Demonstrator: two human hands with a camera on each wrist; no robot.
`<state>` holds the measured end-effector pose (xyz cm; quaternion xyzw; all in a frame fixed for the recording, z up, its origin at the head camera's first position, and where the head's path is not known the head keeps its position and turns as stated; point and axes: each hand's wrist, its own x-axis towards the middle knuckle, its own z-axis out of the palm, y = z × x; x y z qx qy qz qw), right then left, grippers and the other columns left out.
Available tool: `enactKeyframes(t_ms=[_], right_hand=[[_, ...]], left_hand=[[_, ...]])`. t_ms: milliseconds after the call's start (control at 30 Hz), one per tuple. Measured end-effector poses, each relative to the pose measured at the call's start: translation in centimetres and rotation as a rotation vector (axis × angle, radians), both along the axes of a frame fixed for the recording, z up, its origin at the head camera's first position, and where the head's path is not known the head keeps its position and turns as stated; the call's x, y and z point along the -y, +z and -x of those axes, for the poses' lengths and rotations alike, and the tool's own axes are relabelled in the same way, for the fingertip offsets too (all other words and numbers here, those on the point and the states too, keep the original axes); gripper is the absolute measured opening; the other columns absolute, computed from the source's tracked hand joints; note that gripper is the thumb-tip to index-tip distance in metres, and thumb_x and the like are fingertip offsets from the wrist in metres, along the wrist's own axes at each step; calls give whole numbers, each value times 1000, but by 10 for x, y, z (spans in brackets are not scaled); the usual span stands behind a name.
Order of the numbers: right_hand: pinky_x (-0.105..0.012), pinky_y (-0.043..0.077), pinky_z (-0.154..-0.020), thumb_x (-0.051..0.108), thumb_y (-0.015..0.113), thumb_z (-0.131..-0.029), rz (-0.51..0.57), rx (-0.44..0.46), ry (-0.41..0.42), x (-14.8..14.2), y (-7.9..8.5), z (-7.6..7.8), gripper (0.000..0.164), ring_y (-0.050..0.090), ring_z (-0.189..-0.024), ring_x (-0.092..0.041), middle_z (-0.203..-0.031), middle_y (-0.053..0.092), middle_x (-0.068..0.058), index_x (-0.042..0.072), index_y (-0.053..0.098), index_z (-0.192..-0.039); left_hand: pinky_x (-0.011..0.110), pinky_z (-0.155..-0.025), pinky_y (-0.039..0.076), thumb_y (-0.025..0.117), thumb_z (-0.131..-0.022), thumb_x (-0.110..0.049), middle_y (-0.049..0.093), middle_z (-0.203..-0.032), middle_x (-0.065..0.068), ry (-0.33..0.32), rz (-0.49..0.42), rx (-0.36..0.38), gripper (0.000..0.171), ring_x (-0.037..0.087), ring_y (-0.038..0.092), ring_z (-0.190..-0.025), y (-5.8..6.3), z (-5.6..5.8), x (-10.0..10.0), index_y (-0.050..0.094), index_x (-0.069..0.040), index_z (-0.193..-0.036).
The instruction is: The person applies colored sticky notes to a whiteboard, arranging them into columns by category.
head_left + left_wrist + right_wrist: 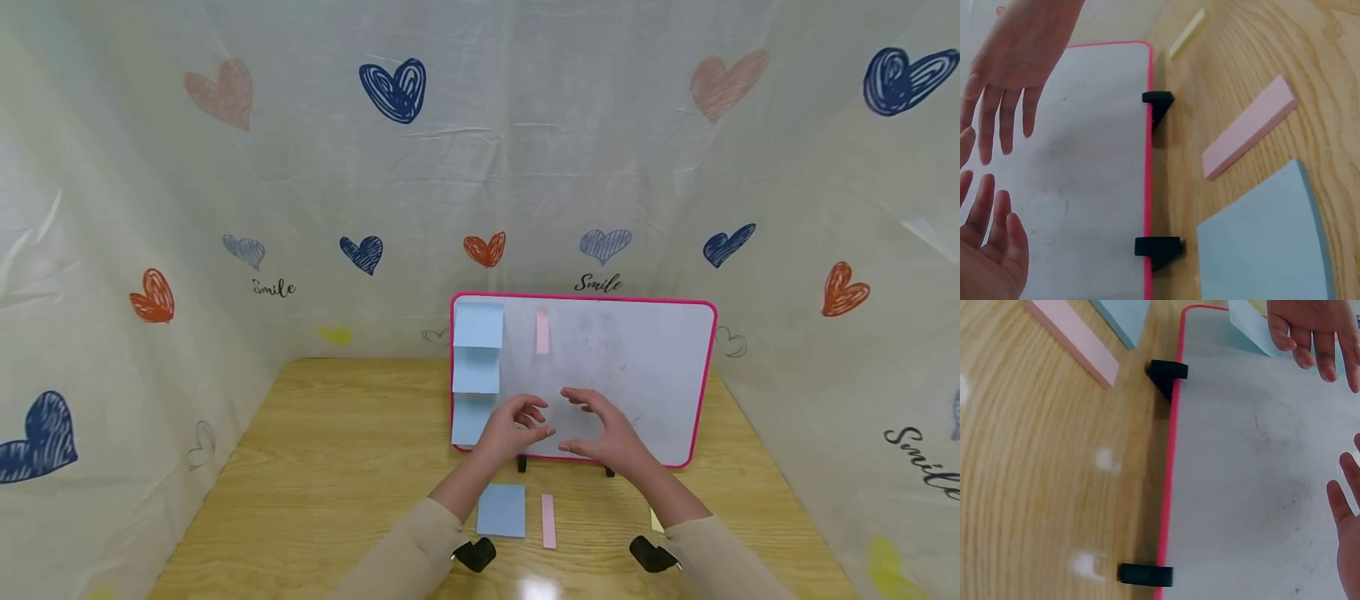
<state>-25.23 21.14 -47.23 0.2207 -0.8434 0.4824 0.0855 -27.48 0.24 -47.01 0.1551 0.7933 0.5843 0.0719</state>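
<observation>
A whiteboard (637,367) with a pink rim stands propped on the table. Down its left side hang three blue sticky notes (478,325), and a narrow pink sticky strip (542,331) is stuck near its top. My left hand (517,423) hovers before the board's lower part, fingers loosely bent and nothing in them. Facing it across a small gap is my right hand (603,429), thumb and fingers spread apart and also holding nothing. Both hands appear again in the left wrist view, the left hand (991,250) below and the right hand (1019,69) above.
On the wooden table (337,467) before the board lie a blue sticky note pad (501,510) and a narrow pink pad (549,522). A narrow yellow pad (1188,32) lies farther right. Black feet (1157,247) support the board's lower edge. Behind hangs a heart-patterned curtain (480,167).
</observation>
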Motion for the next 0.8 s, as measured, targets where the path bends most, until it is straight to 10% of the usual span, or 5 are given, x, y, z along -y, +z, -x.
enactKeyframes(t_ms=[800], right_hand=[[-39, 48, -89, 18, 83, -78, 124, 257, 47, 6, -88, -53, 63, 56, -105, -29, -124, 60, -12, 7, 54, -134]], left_hand=[[30, -76, 48, 89, -71, -21, 64, -97, -1, -126, 215, 3, 49, 23, 56, -93, -60, -41, 16, 65, -17, -114]])
